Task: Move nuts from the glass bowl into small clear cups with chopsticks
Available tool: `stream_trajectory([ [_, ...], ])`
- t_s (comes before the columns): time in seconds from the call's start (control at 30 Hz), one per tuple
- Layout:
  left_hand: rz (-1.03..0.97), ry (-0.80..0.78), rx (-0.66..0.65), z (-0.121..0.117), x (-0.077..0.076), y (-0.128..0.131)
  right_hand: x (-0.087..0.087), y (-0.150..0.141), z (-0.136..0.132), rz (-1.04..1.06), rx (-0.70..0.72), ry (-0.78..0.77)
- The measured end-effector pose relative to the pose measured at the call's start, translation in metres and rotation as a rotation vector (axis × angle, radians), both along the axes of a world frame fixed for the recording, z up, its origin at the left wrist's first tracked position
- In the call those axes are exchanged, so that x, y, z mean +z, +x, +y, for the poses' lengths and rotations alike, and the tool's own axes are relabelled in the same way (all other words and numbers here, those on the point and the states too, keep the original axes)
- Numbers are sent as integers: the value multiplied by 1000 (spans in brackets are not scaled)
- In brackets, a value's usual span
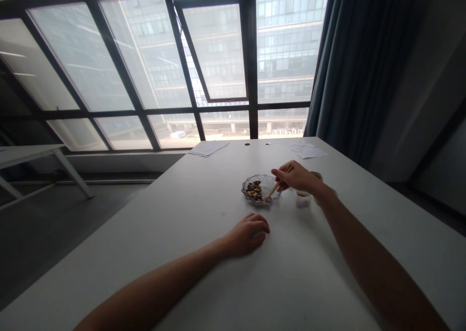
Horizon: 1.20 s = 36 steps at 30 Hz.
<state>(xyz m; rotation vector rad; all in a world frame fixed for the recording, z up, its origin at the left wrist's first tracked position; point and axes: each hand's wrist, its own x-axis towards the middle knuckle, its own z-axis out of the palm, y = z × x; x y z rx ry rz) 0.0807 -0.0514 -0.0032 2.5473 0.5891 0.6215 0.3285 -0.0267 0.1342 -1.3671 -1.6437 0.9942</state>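
My right hand (293, 174) grips a pair of chopsticks (274, 189), slanting down to the left. Their tips reach into the right side of a clear glass dish (273, 180) with a scalloped rim. A pile of brown and yellowish pieces (254, 190), perhaps nuts or dried food, fills the dish's left side. Nearer me, my left hand (249, 234) rests on the white table, fingers loosely bent, thumb apart, holding nothing. Beneath my right wrist stands a small translucent cup (303, 201) with something brownish inside. A tan round container (317, 174) is mostly hidden behind that wrist.
White sheets of paper lie at the far left (208, 149) and far right (308, 150) of the table (204, 195). Windows (218, 54) rise beyond it, one pane tilted. A dark curtain (349, 78) hangs at right; another table (32, 150) stands left.
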Motion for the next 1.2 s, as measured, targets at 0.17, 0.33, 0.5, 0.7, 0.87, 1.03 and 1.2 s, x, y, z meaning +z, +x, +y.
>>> stream_trajectory([
  [0.17, 0, 1, 2, 0, -1, 1, -3, -3, 2, -32, -33, 31],
  [0.33, 1, 1, -2, -1, 0, 1, 0, 0, 2, -30, -91, 102],
  [0.5, 6, -1, 4, -2, 2, 0, 1, 2, 2, -52, -113, 136],
  [0.7, 0, -4, 2, -2, 0, 0, 1, 1, 1, -42, -120, 159],
  [0.87, 0, -3, 0, -1, 0, 0, 1, 2, 1, -61, -109, 163],
  [1.03, 7, -4, -3, 0, 1, 1, 0, 0, 0, -82, -102, 177],
  [1.2, 9, -3, -2, -1, 3, 3, 0, -2, -1, -91, -105, 177],
])
